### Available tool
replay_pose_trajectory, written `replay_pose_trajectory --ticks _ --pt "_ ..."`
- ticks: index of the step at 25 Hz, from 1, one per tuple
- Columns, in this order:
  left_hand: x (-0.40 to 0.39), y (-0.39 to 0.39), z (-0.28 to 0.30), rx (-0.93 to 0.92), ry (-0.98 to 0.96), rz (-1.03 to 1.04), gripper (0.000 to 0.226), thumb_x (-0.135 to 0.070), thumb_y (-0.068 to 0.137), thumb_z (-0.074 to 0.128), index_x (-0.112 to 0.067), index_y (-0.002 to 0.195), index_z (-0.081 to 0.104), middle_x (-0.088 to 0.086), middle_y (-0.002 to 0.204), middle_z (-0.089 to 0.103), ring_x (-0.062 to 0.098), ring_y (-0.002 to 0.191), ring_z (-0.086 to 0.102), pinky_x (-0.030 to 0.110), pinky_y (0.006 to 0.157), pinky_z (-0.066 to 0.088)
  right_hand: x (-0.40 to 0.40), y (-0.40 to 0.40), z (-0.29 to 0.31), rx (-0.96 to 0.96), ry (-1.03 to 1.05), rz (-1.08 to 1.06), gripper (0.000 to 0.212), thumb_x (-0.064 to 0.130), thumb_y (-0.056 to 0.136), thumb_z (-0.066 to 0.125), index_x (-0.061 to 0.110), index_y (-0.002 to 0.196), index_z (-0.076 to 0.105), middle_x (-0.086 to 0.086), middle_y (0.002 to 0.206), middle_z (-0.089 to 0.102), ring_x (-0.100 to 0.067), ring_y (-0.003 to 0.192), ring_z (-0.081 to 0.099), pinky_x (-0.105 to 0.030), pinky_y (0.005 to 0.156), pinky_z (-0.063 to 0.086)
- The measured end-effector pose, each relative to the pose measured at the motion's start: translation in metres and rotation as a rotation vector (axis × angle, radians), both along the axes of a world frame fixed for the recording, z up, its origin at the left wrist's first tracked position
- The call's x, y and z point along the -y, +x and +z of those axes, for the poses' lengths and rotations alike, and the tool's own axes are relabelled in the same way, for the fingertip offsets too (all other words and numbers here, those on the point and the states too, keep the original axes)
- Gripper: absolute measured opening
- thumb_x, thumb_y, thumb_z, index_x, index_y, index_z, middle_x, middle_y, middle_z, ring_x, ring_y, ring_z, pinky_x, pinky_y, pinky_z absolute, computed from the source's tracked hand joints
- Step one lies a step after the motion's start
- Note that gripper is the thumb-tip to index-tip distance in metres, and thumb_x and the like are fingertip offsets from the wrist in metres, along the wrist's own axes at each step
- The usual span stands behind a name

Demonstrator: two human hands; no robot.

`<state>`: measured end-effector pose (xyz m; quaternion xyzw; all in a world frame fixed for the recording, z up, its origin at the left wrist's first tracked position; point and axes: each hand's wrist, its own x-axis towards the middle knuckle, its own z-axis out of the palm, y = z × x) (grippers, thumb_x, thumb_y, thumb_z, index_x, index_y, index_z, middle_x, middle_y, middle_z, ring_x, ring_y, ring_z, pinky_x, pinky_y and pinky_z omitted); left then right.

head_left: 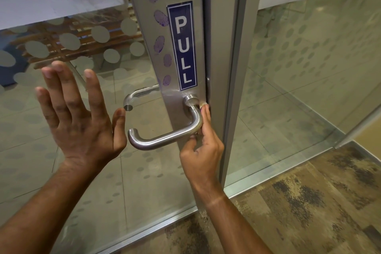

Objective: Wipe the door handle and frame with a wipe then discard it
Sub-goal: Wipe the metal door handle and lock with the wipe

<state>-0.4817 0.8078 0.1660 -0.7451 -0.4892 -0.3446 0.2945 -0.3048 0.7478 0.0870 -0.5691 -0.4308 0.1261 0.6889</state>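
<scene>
Left hand point(82, 117) held open and empty just left of the door handle point(165, 138), apparently steadying; right hand point(201, 142) pinches a barely visible wipe point(204, 105) behind the bend, evidently cleaning it.

You face glass walls point(309, 64) patterned with frosted dots, mottled brown carpet point(309, 202) underfoot, pale tiled floor point(144, 181) beyond.

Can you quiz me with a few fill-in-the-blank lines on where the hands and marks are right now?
1. The blue sign above the door handle reads ____.
2. The ____ hand is at the bend of the handle, near the frame.
3. The left hand is open and holds ____.
4. The smudges left of the sign are ____ in colour.

Missing words: PULL; right; nothing; purple
</scene>
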Motion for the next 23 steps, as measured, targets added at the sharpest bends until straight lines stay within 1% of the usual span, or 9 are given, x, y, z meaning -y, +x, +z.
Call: replay_pose_trajectory --ticks 2,5,7,12,15,17,19,21,23 --pt "0.000 0.001 0.000 -0.002 0.010 0.006 0.070 -0.046 0.099 0.032 0.000 0.149 0.015 0.050 0.142 0.023 0.063 0.134 0.024 0.075 0.104 0.027 0.001 0.005 -0.002 0.087 0.005 -0.014 0.072 -0.021 0.072 0.051 -0.004 0.141 0.044 -0.014 0.147 0.046 -0.006 0.136 0.040 -0.006 0.103 0.035" --pt "0.001 0.002 0.001 -0.010 0.027 0.008 0.069 -0.043 0.098 0.034 0.002 0.148 0.016 0.051 0.140 0.024 0.064 0.133 0.025 0.075 0.105 0.027 0.003 0.007 -0.002 0.161 -0.044 -0.021 0.073 -0.024 0.071 0.052 -0.004 0.141 0.044 -0.014 0.147 0.045 -0.020 0.133 0.049 -0.004 0.102 0.035" --pt "0.001 0.002 0.001 -0.025 0.043 0.015 0.070 -0.040 0.096 0.037 0.003 0.147 0.018 0.051 0.140 0.025 0.064 0.132 0.025 0.074 0.106 0.025 0.004 0.009 0.000 0.168 -0.036 -0.033 0.072 -0.025 0.070 0.053 -0.004 0.139 0.046 -0.014 0.145 0.047 -0.019 0.131 0.049 -0.004 0.100 0.036" --pt "-0.002 0.002 0.000 -0.047 0.099 0.029 0.069 -0.039 0.096 0.038 0.005 0.147 0.021 0.050 0.139 0.027 0.057 0.134 0.021 0.071 0.108 0.024 -0.001 0.016 0.004 0.231 0.004 -0.088 0.064 -0.024 0.071 0.063 -0.007 0.133 0.051 -0.020 0.135 0.056 -0.021 0.122 0.055 -0.006 0.100 0.039" --pt "-0.004 0.001 -0.002 -0.067 0.100 0.044 0.070 -0.039 0.096 0.038 0.005 0.148 0.021 0.050 0.140 0.027 0.057 0.134 0.020 0.069 0.110 0.022 -0.003 0.018 0.001 0.223 -0.021 -0.097 0.051 -0.010 0.081 0.071 -0.004 0.130 0.055 -0.018 0.129 0.062 -0.020 0.116 0.062 -0.015 0.097 0.049" --pt "-0.003 0.001 -0.002 -0.082 0.131 0.064 0.069 -0.039 0.097 0.037 0.005 0.148 0.022 0.050 0.140 0.027 0.056 0.135 0.018 0.062 0.117 0.013 0.001 0.011 0.000 0.141 -0.091 -0.098 0.042 0.000 0.088 0.070 0.004 0.128 0.060 -0.016 0.113 0.072 -0.010 0.090 0.071 -0.012 0.081 0.054" --pt "-0.003 0.002 0.000 -0.100 0.161 0.070 0.069 -0.039 0.097 0.036 0.005 0.148 0.022 0.050 0.140 0.028 0.054 0.135 0.015 0.050 0.122 0.001 0.004 0.000 -0.002 0.057 -0.161 -0.095 0.034 0.006 0.092 0.066 0.009 0.126 0.064 -0.013 0.099 0.076 0.001 0.071 0.057 -0.005 0.070 0.047" --pt "-0.002 0.004 0.003 -0.118 0.181 0.070 0.070 -0.038 0.095 0.037 0.006 0.147 0.022 0.049 0.139 0.028 0.054 0.136 0.013 0.045 0.122 -0.004 0.003 -0.007 -0.004 0.031 -0.200 -0.094 0.034 0.007 0.093 0.063 0.010 0.127 0.064 -0.010 0.097 0.076 -0.004 0.073 0.061 -0.009 0.071 0.047" --pt "-0.001 0.005 0.005 -0.110 0.174 0.062 0.070 -0.039 0.095 0.038 0.005 0.147 0.021 0.049 0.140 0.027 0.046 0.146 -0.001 0.044 0.122 -0.007 0.004 -0.009 -0.003 0.107 -0.190 -0.092 0.032 -0.002 0.088 0.066 0.005 0.119 0.069 -0.016 0.091 0.074 -0.020 0.078 0.069 -0.016 0.067 0.052"
